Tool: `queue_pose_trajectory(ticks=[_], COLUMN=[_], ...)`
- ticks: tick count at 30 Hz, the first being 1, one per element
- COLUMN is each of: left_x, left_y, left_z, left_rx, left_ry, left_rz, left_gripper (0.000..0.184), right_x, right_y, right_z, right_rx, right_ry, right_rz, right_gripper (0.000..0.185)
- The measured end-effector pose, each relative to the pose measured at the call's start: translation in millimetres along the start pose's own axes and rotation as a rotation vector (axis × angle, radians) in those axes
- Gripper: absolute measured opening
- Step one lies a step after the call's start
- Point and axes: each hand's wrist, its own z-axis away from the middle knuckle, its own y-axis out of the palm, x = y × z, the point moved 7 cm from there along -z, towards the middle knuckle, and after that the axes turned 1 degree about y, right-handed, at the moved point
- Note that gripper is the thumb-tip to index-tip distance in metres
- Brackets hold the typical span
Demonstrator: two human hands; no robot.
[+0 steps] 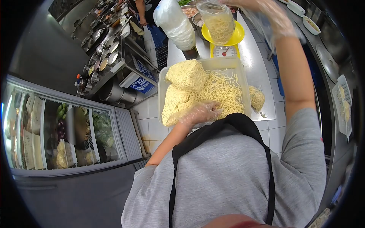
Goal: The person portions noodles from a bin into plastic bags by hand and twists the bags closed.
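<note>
A pale plastic tub [246, 95] holds loose yellow noodles [224, 91] on the right and two noodle blocks, one [186, 75] behind the other [178, 103]. My left hand [203, 112], in a clear plastic glove, is inside the tub by its near edge, fingers curled on loose noodles. At the top edge, my right hand [243, 3], in a loose clear glove, grips the rim of a clear bag of noodles [220, 26]; its fingertips are partly cut off. The bag stands on the yellow pan [239, 33] of a dial scale [225, 51].
A small bag of noodles [256, 98] lies right of the tub on the metal table [262, 76]. Stacked plastic bags [175, 26] stand behind it. Another person's arm [140, 11] shows at the top. Left are a pan shelf [121, 62] and a glass-topped fridge [68, 133].
</note>
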Motion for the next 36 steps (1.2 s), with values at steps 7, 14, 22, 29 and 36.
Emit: queue_pose_trajectory(ticks=[7, 14, 22, 29, 36], left_x=[-18, -50, -100, -84, -132], left_y=[-17, -91, -256, -248, -213], left_z=[3, -3, -108, -165, -68], left_rx=[-0.067, 0.062, -0.836, -0.710, -0.294], left_ry=[0.073, 0.182, 0.333, 0.311, 0.534], left_rz=[-0.122, 0.230, -0.175, 0.140, 0.494], left_gripper=[0.044, 0.040, 0.048, 0.045, 0.046], right_x=[-146, -170, -177, -152, -94], right_y=[178, 211, 223, 192, 42], right_z=[67, 138, 135, 132, 67], right_rx=[0.765, 0.514, 0.433, 0.320, -0.394], right_ry=[-0.007, 0.183, -0.025, 0.119, -0.301], right_rz=[0.237, -0.107, -0.080, -0.258, -0.099], right_gripper=[0.017, 0.021, 0.027, 0.029, 0.036])
